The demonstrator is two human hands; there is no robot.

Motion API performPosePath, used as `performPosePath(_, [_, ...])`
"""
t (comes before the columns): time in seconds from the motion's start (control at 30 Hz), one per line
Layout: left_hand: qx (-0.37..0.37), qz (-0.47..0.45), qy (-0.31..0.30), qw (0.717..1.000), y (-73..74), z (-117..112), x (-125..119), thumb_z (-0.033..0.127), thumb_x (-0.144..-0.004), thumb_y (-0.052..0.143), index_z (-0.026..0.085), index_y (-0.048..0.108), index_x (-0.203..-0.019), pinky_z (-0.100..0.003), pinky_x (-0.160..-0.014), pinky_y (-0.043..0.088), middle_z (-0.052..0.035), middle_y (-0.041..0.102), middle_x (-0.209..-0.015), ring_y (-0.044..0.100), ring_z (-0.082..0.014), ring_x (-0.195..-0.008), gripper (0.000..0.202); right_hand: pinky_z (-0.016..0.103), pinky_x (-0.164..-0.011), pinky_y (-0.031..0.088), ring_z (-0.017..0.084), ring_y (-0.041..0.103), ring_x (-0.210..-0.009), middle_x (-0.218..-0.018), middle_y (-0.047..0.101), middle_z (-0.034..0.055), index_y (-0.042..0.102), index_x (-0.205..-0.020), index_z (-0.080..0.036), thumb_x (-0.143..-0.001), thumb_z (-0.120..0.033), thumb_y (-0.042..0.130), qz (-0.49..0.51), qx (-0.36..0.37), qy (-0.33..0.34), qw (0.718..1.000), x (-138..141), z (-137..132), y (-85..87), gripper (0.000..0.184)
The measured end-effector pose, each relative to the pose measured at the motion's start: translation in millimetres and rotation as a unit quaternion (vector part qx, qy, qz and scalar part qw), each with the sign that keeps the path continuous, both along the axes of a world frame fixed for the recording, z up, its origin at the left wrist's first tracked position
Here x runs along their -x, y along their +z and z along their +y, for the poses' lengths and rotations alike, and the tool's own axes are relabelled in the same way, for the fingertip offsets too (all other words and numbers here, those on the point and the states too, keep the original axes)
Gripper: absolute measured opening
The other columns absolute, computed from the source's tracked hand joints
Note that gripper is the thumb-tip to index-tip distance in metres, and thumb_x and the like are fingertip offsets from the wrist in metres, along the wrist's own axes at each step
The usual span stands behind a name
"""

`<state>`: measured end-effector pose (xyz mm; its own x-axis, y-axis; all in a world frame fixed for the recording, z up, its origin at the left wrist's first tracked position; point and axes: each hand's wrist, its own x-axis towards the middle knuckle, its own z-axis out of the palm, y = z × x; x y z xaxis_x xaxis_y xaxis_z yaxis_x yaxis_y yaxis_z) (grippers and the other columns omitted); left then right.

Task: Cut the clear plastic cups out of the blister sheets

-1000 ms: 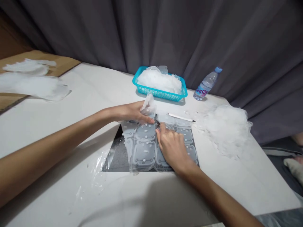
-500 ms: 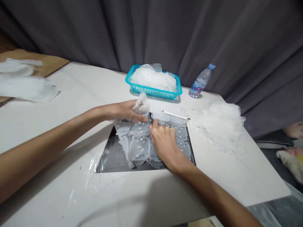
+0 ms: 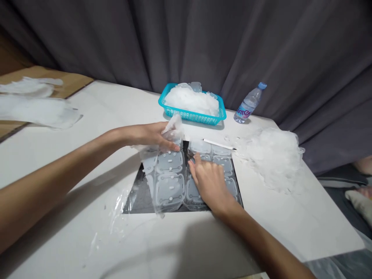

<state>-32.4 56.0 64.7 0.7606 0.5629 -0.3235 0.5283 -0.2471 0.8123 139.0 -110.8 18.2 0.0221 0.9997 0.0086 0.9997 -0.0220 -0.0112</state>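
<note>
A sheet of translucent plastic pieces [image 3: 170,188], rounded squares with small white marks, lies on a dark mat [image 3: 139,197] in front of me. My left hand [image 3: 159,137] is closed on the crumpled upper edge of its clear film [image 3: 175,126], with the thumb stretched over the pieces. Close to the thumb, my right hand [image 3: 210,178] is closed around a small dark-tipped tool [image 3: 190,155], most of which the fingers hide. The tool's tip sits at the dark gap between the left and right columns of pieces.
A turquoise basket [image 3: 193,116] full of translucent pieces stands behind the mat, with a water bottle [image 3: 249,104] to its right. A white pencil-like stick [image 3: 219,144] lies near a heap of clear pieces [image 3: 273,155]. White gloves [image 3: 37,110] lie at the left, partly on cardboard [image 3: 78,81].
My right hand has drawn the tool slightly toward me and to the right, away from my left thumb. The gap between the columns looks wider. The view has shifted slightly.
</note>
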Motion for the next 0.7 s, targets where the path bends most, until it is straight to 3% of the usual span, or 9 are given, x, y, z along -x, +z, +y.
performPosePath(0.1, [-0.001,0.003,-0.013,1.000,-2.8,1,2,0.037,-0.083,0.080,0.019,0.052,-0.096,-0.024,-0.058,0.046,-0.0018,0.066,-0.074,0.063,-0.0181,-0.067,0.036,0.032,-0.071,0.054,0.027,0.079,-0.086,-0.093,0.079,0.0167,0.055,-0.145,-0.011,-0.112,-0.035,0.039,0.013,0.017,-0.013,1.000,-8,-6,1.5,0.044])
performPosePath(0.33, [0.038,-0.004,-0.041,0.998,-19.4,8,8,0.043,-0.073,0.089,0.021,0.053,-0.123,-0.025,-0.060,0.047,-0.0038,0.067,-0.086,0.067,-0.0224,-0.073,0.066,0.029,-0.074,0.051,0.027,0.077,-0.097,-0.106,0.079,0.0173,0.057,-0.143,-0.013,-0.112,-0.036,0.040,0.040,-0.003,-0.008,0.999,-23,1,-5.4,0.041])
performPosePath(0.5, [-0.055,-0.050,-0.053,0.996,-16.5,7,6,0.038,-0.061,0.095,0.018,0.059,-0.134,-0.023,-0.086,0.048,-0.0089,0.068,-0.118,0.062,-0.0281,-0.111,0.084,0.031,-0.083,0.053,0.026,0.075,-0.102,-0.114,0.078,0.0155,0.062,-0.134,-0.014,-0.110,-0.031,0.045,0.147,-0.049,0.039,0.987,-42,7,-6.3,0.035])
performPosePath(0.6, [-0.062,-0.047,-0.083,0.993,-15.9,4,4,0.040,-0.064,0.094,0.018,0.066,-0.126,-0.025,-0.089,0.049,-0.0094,0.070,-0.119,0.062,-0.0287,-0.114,0.072,0.037,-0.093,0.053,0.029,0.072,-0.112,-0.120,0.076,0.0167,0.062,-0.137,-0.012,-0.109,-0.034,0.048,0.214,-0.105,0.073,0.968,-54,-3,-2.0,0.039])
performPosePath(0.7, [0.003,0.017,-0.108,0.994,-16.4,0,2,0.048,-0.071,0.090,0.018,0.074,-0.100,-0.025,-0.071,0.051,-0.0065,0.075,-0.094,0.068,-0.0233,-0.086,0.045,0.038,-0.093,0.055,0.028,0.072,-0.111,-0.119,0.077,0.0146,0.061,-0.141,-0.014,-0.108,-0.036,0.049,0.251,-0.098,0.076,0.960,-56,-21,4.1,0.041])
